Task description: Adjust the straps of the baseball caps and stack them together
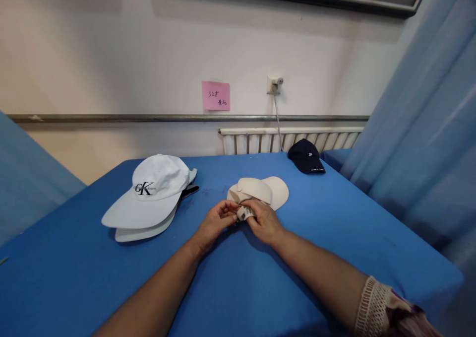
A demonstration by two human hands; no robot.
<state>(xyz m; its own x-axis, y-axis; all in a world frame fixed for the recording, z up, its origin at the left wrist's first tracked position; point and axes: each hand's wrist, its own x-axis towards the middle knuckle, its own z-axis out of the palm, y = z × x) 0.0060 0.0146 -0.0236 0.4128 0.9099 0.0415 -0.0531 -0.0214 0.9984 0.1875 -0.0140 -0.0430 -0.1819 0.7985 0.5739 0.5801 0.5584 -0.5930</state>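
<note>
A beige cap (276,190) rests on the blue-covered table in front of me, its brim pointing right. My right hand (265,221) grips the cap's near edge, with the thumb by a small white label (244,213) that has dark print. At the cap's left near edge, the fingers of my left hand (217,220) are pinched together on a bit of it, right beside the label. I cannot make out exactly which part lies between those fingertips. My hands hide some of the cap's near side.
White caps (156,190), one with black letters, are stacked at the left. A dark navy cap (307,156) lies at the far right of the blue table cover (357,228). Behind are a radiator (253,142), a plugged-in cord, and a pink note (216,96). A blue curtain (420,118) hangs right.
</note>
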